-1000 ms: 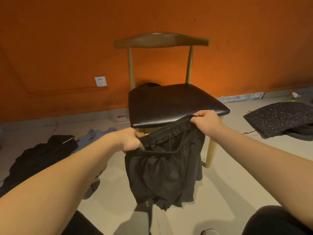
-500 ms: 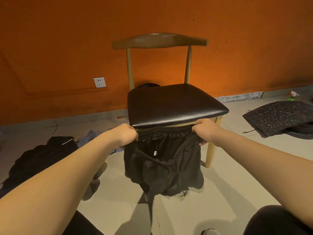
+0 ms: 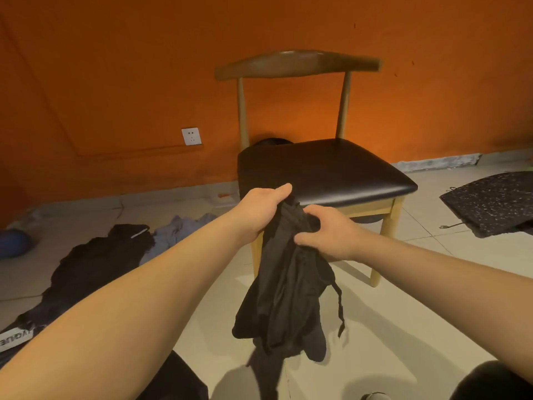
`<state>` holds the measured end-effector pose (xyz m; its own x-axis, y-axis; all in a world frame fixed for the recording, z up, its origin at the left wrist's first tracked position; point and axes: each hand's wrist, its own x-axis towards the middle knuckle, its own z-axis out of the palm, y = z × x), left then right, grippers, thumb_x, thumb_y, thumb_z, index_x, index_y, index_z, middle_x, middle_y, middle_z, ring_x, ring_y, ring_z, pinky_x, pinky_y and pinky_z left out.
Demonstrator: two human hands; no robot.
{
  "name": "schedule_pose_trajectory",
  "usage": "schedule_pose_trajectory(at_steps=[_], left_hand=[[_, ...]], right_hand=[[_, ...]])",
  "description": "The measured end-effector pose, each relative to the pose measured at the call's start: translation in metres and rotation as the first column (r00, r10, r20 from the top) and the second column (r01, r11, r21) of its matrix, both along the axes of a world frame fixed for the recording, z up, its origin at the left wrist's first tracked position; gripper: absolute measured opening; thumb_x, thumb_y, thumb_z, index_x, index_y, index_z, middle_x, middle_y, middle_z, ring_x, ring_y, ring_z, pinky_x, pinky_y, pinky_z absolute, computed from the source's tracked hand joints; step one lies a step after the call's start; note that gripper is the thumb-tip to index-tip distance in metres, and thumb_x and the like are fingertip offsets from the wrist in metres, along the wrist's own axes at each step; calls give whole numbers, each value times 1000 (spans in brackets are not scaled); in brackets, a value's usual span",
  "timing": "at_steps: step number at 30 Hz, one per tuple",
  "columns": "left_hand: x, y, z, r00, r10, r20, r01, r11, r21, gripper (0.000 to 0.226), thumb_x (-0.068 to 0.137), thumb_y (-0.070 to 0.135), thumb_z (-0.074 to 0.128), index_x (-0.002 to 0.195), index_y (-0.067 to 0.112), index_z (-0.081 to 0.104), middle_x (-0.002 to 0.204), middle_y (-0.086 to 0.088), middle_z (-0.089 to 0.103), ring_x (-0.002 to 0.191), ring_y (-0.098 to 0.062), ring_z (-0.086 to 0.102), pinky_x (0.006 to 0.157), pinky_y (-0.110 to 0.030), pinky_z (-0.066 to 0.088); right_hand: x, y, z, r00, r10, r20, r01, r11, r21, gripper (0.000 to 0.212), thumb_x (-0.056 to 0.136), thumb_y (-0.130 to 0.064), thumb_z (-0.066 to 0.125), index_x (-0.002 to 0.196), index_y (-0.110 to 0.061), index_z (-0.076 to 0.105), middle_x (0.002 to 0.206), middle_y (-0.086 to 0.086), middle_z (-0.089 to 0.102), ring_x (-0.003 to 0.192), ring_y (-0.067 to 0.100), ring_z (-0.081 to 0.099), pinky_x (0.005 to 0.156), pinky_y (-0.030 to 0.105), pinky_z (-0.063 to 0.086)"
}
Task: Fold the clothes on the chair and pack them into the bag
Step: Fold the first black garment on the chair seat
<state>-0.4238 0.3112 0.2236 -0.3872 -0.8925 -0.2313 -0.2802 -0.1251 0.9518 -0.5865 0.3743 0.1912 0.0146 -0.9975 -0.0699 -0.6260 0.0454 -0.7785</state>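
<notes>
A pair of black shorts (image 3: 285,295) hangs bunched lengthwise in front of the wooden chair (image 3: 323,168), a drawstring dangling at its right. My left hand (image 3: 259,210) grips the gathered waistband at the top. Just below and to the right, my right hand (image 3: 328,235) holds the same bunch, fingers curled into the cloth. The chair's black seat carries nothing. A dark speckled bag (image 3: 490,202) lies flat on the floor at the right.
A black garment (image 3: 86,269) and a grey-blue one (image 3: 178,230) lie on the tiled floor at the left, with a blue object (image 3: 13,242) beyond them. An orange wall with a white socket (image 3: 191,136) stands behind the chair. My knees show at the bottom.
My hands have come together, gathering the spread waistband into one bunch; the shorts now hang narrow instead of wide. The view has shifted left, so the chair sits further right.
</notes>
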Motion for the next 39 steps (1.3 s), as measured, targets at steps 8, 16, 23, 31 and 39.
schedule_pose_trajectory(at_steps=[8,16,23,31,39], left_hand=[[28,-22,-31,978,3,208,44,975,-220,19,96,-4,45,97,10,57,90,-9,62,80,-23,58,72,-34,51],[48,-12,-121,562,-452,692,354,888,293,94,90,32,77,158,11,17,151,-17,45,114,-33,66,89,-38,57],[25,-22,-143,831,-207,517,154,978,144,27,101,23,61,124,10,56,115,-14,71,89,-33,74,57,-31,60],[44,-36,-91,713,-33,701,324,902,-286,30,92,13,65,110,20,42,99,-1,55,89,-20,52,85,-36,48],[100,-70,-93,901,162,402,-24,945,-327,15,101,-3,53,98,8,62,85,-6,61,76,-22,60,59,-14,51]], right_hand=[[-17,-7,17,907,-212,364,215,976,31,14,86,-15,60,88,-1,63,92,21,71,88,36,67,78,44,51],[-19,-2,38,787,-237,570,282,959,9,26,93,-3,54,70,-13,60,71,4,68,73,24,66,69,35,47],[-19,1,45,713,-221,665,286,958,11,18,98,-2,52,89,-8,66,75,0,75,75,16,72,75,33,53],[-40,2,42,729,-380,570,485,874,-38,12,95,-8,60,88,-8,70,83,5,77,85,27,73,78,44,59],[-75,2,22,672,-561,484,641,767,-1,18,94,-15,61,103,0,68,99,26,71,81,34,68,70,41,51]])
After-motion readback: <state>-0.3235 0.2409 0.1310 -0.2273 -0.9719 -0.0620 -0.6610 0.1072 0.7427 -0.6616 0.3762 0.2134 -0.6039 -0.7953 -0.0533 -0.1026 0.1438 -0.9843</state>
